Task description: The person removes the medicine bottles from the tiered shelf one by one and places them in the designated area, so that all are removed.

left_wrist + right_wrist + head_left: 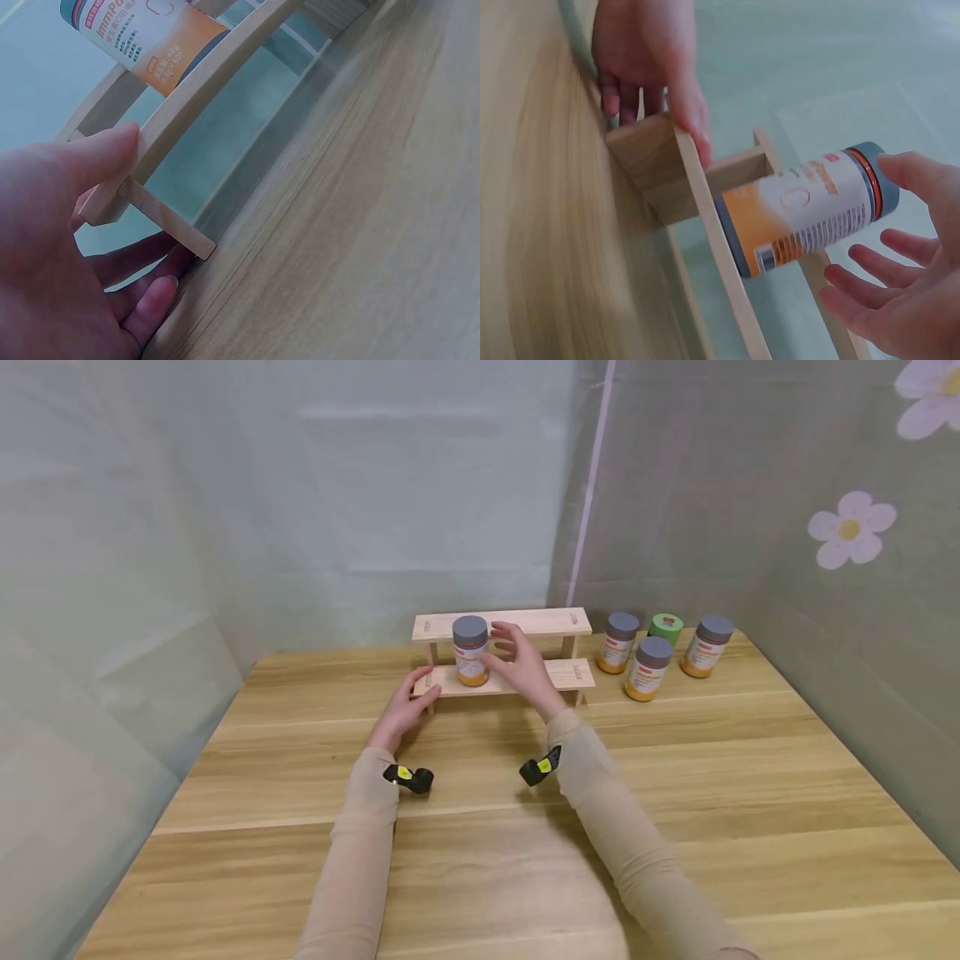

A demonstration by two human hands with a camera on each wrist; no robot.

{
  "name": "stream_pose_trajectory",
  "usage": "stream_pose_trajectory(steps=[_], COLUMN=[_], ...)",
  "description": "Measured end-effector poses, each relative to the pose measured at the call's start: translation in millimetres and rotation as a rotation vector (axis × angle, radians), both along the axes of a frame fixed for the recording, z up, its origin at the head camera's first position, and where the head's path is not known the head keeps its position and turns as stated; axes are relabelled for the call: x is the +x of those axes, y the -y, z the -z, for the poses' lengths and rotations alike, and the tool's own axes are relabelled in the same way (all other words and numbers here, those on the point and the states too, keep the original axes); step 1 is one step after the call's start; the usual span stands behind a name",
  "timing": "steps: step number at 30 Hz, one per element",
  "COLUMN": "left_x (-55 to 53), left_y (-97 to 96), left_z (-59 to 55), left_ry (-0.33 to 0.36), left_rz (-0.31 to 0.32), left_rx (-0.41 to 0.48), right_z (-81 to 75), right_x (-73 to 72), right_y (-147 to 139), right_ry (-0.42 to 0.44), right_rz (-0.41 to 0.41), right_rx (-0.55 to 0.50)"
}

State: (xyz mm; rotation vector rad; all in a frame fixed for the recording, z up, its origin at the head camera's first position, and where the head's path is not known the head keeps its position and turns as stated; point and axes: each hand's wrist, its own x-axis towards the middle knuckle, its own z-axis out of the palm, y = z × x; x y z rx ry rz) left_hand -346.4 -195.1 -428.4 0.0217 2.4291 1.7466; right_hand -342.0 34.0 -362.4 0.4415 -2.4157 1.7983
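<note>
A supplement bottle (470, 653) with a grey lid and a white-and-orange label stands upright on the lower step of a two-step wooden rack (558, 675), left of the middle. My left hand (401, 710) holds the rack's left end. In the left wrist view its thumb (112, 154) lies on the step's front edge, and the other fingers reach behind the leg (169, 221). My right hand (522, 670) is at the bottle's right side, fingers spread and not wrapped round it. Seen from the right wrist, the thumb (911, 171) is at the lid; whether it touches cannot be told.
Right of the rack stand several similar bottles: grey-lidded ones (618, 643) (648, 670) (707, 647) and one with a green lid (665, 627). Behind the wooden table (480, 860) hangs a pale curtain (375, 485). The rack's upper step (525, 622) lies behind the bottle.
</note>
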Motion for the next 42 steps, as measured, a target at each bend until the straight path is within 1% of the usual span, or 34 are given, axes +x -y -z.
stream_pose_trajectory(steps=[5,12,17,22,27,31,36,39,42], left_x=[1.3,1.4,1.4,1.5,2.0,1.2,0.1,-0.2,-0.2], left_y=[0.1,-1.0,-4.8,-7.7,-3.6,-2.6,-2.5,-2.2,-1.6], left_z=[-2.0,-2.3,-1.1,-0.5,-2.8,-3.8,-3.1,-1.8,-1.2], left_ry=[-0.009,0.002,-0.024,-0.017,-0.008,-0.004,0.001,-0.006,-0.006], left_rz=[0.003,-0.001,0.000,0.003,-0.014,-0.013,-0.010,-0.006,-0.006], left_rx=[0.001,0.000,0.018,0.022,0.012,0.001,0.005,0.022,0.019], right_z=[1.3,7.1,11.1,15.4,13.7,11.6,8.7,7.4,5.4], right_x=[-3.2,-8.2,-12.9,-16.8,-17.1,-16.3,-14.7,-15.3,-16.5], right_y=[10,15,15,15,18,16,8,1,-6], right_ry=[0.003,0.021,0.034,0.022,0.006,-0.002,0.007,0.014,0.019], right_rz=[0.013,0.021,0.002,-0.023,-0.028,-0.024,-0.077,-0.099,-0.115], right_rx=[-0.027,-0.046,-0.062,-0.070,-0.072,-0.057,-0.046,-0.056,-0.078])
